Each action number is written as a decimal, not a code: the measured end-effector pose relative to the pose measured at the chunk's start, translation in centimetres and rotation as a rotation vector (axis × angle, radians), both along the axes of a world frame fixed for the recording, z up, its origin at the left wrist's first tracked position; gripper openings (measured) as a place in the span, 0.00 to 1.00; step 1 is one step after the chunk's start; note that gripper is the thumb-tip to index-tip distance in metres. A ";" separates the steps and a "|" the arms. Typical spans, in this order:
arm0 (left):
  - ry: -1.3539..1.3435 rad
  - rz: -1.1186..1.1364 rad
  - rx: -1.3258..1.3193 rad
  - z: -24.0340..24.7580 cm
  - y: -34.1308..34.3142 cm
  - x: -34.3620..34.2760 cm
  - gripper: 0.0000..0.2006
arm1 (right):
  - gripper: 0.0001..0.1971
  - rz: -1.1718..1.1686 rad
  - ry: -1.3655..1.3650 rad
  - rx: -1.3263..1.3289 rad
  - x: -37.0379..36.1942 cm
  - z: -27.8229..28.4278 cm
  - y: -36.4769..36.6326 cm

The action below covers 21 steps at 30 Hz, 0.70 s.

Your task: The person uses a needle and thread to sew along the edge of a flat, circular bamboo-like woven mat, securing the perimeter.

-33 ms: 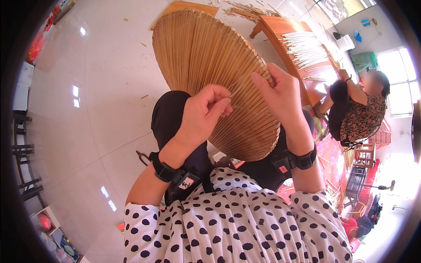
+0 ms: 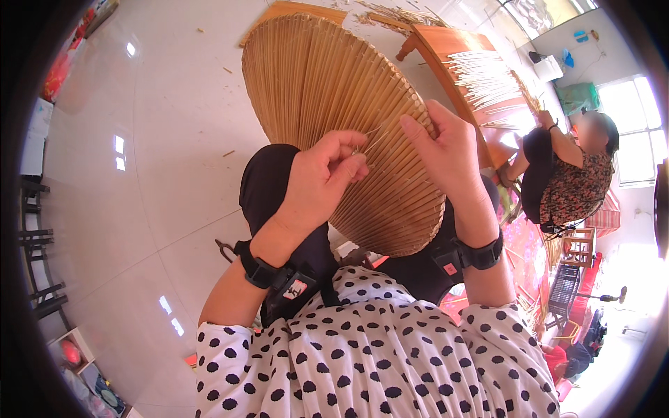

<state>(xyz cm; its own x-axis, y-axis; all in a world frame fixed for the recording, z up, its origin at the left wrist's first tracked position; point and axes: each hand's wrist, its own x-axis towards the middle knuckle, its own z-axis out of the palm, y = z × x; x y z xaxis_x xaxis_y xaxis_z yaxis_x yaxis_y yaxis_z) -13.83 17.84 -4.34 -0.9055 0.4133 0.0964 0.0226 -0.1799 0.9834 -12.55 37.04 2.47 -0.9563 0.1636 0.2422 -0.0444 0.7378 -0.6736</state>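
A large tan palm-leaf fan (image 2: 313,83) with radiating pleats leans across my knees, its upper part tilted away to the left. The right edge of the fan is gripped by my right hand (image 2: 446,150), thumb on the near face and fingers around the rim. In front of the pleats, my left hand (image 2: 324,174) is closed in a pinch. A thin pale thread (image 2: 376,138) runs from its fingertips toward the right thumb. Whether a needle is on the thread is too small to make out. My lap hides the fan's lower end.
An orange wooden table (image 2: 446,66) at the far right bears pale strips (image 2: 484,76). Beside it sits another person (image 2: 571,174) in a patterned top. Dry stalks (image 2: 401,17) lie on the floor at the back. Dark stools (image 2: 42,244) line the left side.
The fingers of my left hand have shifted slightly, and the thread between the hands now bows into a looser loop. My right hand and the fan stay put.
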 end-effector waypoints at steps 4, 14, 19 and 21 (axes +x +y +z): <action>0.452 0.151 -0.263 -0.2 0.0 -1.3 0.05 | 0.16 0.021 -0.004 0.002 -0.2 -0.1 0.3; 1.012 0.284 -0.613 1.3 -1.1 -3.2 0.06 | 0.15 0.062 -0.020 0.036 -0.5 0.9 -0.2; 1.081 0.268 -0.626 1.9 -1.5 -3.8 0.07 | 0.14 0.074 -0.020 0.057 -0.7 0.8 -0.1; 1.090 0.255 -0.642 2.0 -1.6 -3.9 0.07 | 0.13 0.082 -0.022 0.051 -0.8 0.9 -0.2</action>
<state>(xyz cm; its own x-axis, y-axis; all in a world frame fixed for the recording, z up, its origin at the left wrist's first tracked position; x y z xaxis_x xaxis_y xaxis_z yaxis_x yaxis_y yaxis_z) -17.78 16.26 -2.33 -0.5456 0.4884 0.6811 0.8273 0.4435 0.3447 -13.34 36.79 3.37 -0.9711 0.0729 0.2274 -0.0916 0.7656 -0.6368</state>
